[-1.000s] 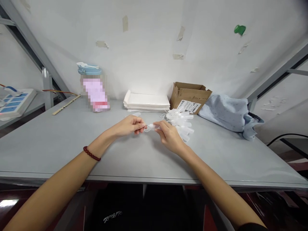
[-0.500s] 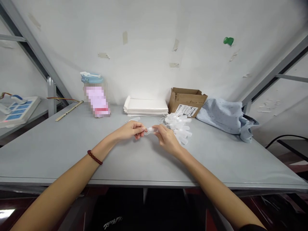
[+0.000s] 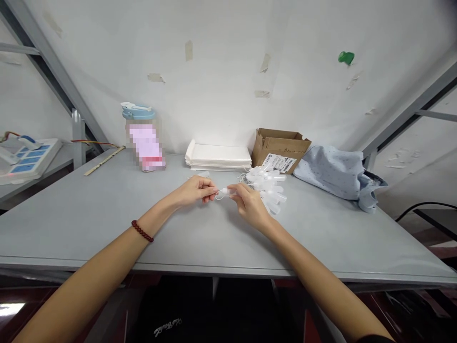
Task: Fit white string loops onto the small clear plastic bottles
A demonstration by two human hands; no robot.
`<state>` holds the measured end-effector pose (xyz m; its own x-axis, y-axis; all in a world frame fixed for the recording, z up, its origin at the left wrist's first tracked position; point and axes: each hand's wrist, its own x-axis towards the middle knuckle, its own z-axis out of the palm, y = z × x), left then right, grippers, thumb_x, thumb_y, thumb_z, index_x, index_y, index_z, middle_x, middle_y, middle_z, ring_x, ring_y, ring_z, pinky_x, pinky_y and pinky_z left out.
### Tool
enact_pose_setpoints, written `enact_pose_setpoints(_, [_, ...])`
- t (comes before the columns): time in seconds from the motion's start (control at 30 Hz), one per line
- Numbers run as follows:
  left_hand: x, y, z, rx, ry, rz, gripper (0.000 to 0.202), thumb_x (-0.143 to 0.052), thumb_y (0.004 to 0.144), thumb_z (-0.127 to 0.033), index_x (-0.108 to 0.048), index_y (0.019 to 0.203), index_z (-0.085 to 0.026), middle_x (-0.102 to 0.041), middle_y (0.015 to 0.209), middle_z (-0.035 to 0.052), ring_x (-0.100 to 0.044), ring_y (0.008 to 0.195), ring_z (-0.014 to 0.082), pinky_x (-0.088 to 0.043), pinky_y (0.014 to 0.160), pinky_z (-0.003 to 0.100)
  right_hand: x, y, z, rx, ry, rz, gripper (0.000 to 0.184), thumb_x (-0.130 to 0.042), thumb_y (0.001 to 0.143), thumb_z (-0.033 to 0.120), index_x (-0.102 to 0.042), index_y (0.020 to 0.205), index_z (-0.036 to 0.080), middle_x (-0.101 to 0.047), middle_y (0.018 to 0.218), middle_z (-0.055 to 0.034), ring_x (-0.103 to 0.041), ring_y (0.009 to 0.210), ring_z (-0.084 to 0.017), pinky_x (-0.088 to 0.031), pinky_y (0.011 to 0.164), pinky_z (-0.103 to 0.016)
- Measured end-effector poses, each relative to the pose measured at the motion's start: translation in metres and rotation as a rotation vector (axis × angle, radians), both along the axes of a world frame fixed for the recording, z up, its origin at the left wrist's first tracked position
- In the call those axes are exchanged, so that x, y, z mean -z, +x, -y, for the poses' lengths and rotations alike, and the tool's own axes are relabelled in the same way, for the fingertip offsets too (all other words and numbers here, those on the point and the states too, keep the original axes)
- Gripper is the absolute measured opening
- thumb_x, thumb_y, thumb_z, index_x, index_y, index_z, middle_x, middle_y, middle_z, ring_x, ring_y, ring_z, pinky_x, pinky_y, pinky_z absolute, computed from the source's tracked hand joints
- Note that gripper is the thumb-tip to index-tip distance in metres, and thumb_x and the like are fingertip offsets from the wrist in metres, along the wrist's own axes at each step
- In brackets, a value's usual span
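Note:
Both of my hands meet over the middle of the grey table (image 3: 89,214). My left hand (image 3: 196,189) pinches one end of a small clear plastic piece (image 3: 224,191) with a thin white string. My right hand (image 3: 248,202) pinches the other end of the same piece. Just behind my right hand lies a heap of similar clear plastic pieces (image 3: 269,186) with strings. A dark bead bracelet (image 3: 142,231) circles my left wrist.
At the back stand a pink drinking bottle with a blue lid (image 3: 143,138), a stack of white sheets (image 3: 217,156), an open cardboard box (image 3: 280,148) and a crumpled light blue cloth (image 3: 337,171). A wooden ruler (image 3: 103,161) lies far left.
The hands stay together on the small piece with only slight finger shifts. The view has moved a little.

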<state>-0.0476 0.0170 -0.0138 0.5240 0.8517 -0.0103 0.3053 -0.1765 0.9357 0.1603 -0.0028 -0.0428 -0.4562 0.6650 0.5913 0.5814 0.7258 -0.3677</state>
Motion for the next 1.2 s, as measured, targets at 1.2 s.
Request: enact_pose_setpoints(1.2, [-0.014,0.003,0.011,-0.075,0.02,0.023,0.026,-0.061,0.08,-0.036,-0.061,0.067,-0.014,-0.06,0.064,-0.0001,-0.05,0.057,0.0089,-0.041,0.059,0.023,-0.006,0.001,0.006,-0.02,0.023,-0.115,0.016,-0.051,0.087,0.013,-0.059,0.101,0.018,-0.067,0.086,-0.0049,-0.062,0.07,-0.014,-0.048,0.064,-0.026])
